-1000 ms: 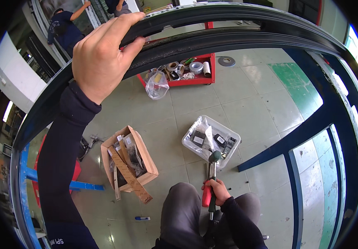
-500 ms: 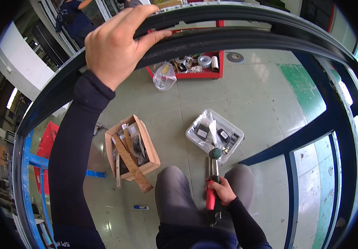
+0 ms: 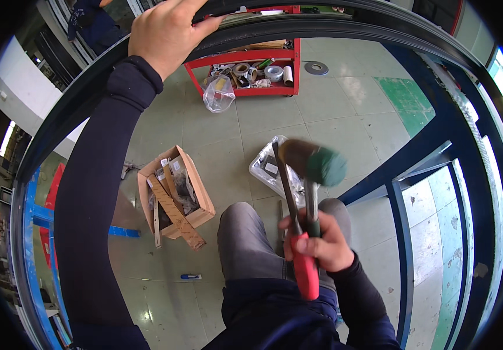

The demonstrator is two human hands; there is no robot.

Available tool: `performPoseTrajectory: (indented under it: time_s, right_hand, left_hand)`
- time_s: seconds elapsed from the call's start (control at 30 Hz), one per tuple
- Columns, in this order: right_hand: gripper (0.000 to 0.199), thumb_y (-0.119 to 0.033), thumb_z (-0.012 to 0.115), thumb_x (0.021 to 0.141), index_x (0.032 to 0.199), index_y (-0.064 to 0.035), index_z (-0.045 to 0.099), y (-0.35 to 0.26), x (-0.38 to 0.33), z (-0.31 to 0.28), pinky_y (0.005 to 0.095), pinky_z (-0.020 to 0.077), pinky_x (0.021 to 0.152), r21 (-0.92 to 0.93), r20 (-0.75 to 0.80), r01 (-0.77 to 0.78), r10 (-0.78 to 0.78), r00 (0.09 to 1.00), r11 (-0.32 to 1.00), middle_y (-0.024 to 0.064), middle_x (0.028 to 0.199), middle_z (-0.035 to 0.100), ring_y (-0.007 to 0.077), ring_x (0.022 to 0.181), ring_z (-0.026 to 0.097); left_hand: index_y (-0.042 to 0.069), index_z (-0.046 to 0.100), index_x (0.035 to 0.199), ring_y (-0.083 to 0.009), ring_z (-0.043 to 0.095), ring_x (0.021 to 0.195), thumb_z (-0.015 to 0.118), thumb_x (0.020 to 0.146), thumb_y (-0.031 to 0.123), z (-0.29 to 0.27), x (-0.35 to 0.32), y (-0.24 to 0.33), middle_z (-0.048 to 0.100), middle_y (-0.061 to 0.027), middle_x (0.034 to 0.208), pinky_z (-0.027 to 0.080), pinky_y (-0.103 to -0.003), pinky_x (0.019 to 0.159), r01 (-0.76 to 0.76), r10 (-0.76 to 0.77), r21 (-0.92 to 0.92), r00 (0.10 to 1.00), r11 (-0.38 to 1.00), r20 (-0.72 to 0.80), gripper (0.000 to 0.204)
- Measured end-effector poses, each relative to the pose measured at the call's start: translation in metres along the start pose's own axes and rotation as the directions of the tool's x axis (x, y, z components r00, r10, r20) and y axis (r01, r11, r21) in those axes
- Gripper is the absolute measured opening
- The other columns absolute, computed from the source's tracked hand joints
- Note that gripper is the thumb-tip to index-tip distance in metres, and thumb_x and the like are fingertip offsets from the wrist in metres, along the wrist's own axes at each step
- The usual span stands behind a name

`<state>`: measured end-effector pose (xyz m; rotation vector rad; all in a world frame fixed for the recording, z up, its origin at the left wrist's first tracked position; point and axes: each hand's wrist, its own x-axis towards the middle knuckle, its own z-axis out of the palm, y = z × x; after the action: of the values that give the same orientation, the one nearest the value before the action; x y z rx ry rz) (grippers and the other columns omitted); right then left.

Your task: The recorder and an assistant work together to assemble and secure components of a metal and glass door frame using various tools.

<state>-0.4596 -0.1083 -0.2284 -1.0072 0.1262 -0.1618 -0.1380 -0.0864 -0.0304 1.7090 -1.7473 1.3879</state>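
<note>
My left hand [image 3: 167,32] reaches up and grips a dark metal frame bar [image 3: 333,26] that arcs across the top of the view. My right hand [image 3: 315,242] is low at centre, closed around two tools at once: a mallet [image 3: 315,166] with a brown and green head, raised and blurred, and a red-handled tool [image 3: 304,268] with a long dark blade. Both tools point up and away from me. My grey-trousered knees [image 3: 245,245] are below the hand.
On the floor lie an open cardboard box [image 3: 173,192] of parts with a wooden strip, a clear plastic tray [image 3: 266,166], a small blue tool [image 3: 190,277] and a red cart [image 3: 251,73] with tape rolls. Dark blue frame members [image 3: 403,169] run at right. Another person stands at top left.
My right hand has lifted the mallet and red-handled tool upward, closer to the camera. My left hand stays on the frame bar while the view has tilted down slightly.
</note>
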Motion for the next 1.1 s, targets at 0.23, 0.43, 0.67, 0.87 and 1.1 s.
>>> performPoseTrajectory:
  time_s: [0.23,0.43,0.67,0.87,1.1]
  right_hand:
    - [0.038,-0.029,0.057,0.098,0.117,0.0036,0.058,-0.096,0.050,0.033,0.0259,0.0495,0.067,-0.157,0.080,0.311,-0.302,0.950,0.937,0.0088,0.075,0.066,0.0137,0.068,0.063]
    - [0.034,-0.030,0.056,0.097,0.111,0.0007,0.062,-0.123,0.080,0.039,0.0258,0.0511,0.065,-0.288,0.012,0.306,-0.316,0.949,0.908,0.0081,0.078,0.067,0.0118,0.069,0.063]
    - [0.031,-0.028,0.059,0.096,0.107,0.0012,0.061,-0.133,0.099,0.040,0.0261,0.0528,0.064,-0.380,0.001,0.307,-0.332,0.943,0.872,0.0085,0.081,0.067,0.0126,0.069,0.064]
    - [0.034,-0.029,0.060,0.096,0.106,0.0030,0.060,-0.142,0.101,0.047,0.0276,0.0543,0.064,-0.469,-0.007,0.318,-0.364,0.932,0.824,0.0090,0.082,0.067,0.0136,0.070,0.065]
    - [0.036,-0.031,0.062,0.095,0.106,0.0028,0.060,-0.152,0.095,0.048,0.0263,0.0542,0.063,-0.520,-0.037,0.267,-0.334,0.942,0.811,0.0088,0.084,0.067,0.0121,0.069,0.064]
  left_hand:
    - [0.009,0.063,0.098,-0.0315,0.066,0.075,0.074,0.078,0.029,-0.007,0.002,0.000,0.064,-0.0105,0.082,0.053,-0.041,0.064,0.093,-0.092,-0.004,0.994,0.996,0.067,0.030]
    - [0.008,0.064,0.096,-0.0310,0.066,0.075,0.074,0.079,0.032,-0.007,0.001,0.001,0.065,-0.0108,0.082,0.054,-0.040,0.065,0.072,-0.073,0.036,0.996,0.997,0.041,0.031]
    - [0.009,0.064,0.095,-0.0298,0.067,0.076,0.074,0.077,0.025,-0.002,0.000,-0.002,0.066,-0.0105,0.080,0.054,-0.039,0.065,0.039,-0.040,0.045,0.999,0.998,0.021,0.026]
    - [0.009,0.063,0.095,-0.0300,0.067,0.077,0.074,0.077,0.024,-0.001,0.000,-0.002,0.067,-0.0101,0.081,0.054,-0.040,0.066,0.069,-0.069,-0.001,0.998,0.998,0.013,0.025]
    - [0.008,0.063,0.096,-0.0308,0.067,0.082,0.074,0.079,0.026,-0.010,0.001,-0.001,0.067,-0.0116,0.088,0.054,-0.040,0.071,0.135,-0.128,-0.068,0.987,0.988,0.100,0.027]
